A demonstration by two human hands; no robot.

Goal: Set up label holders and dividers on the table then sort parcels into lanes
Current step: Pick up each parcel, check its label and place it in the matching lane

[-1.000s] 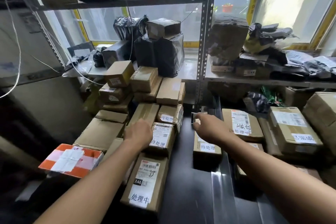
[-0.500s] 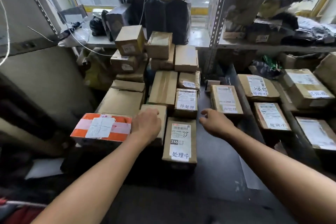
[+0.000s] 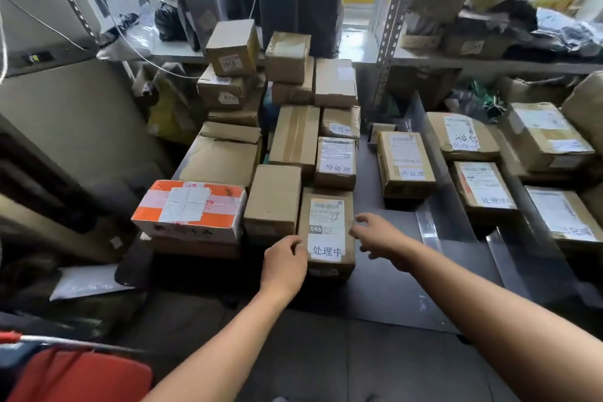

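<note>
Dark table point(image 3: 385, 294) carries the X46 parcel point(image 3: 326, 215) near its front edge, lying flat between your hands: left hand point(image 3: 285, 263) curled at its left edge, grip unclear; right hand point(image 3: 375, 235) loosely spread, just beside its right edge.

The rightmost parcel point(image 3: 585, 108) is cut off, shelf bags point(image 3: 554, 36) blurred
</note>
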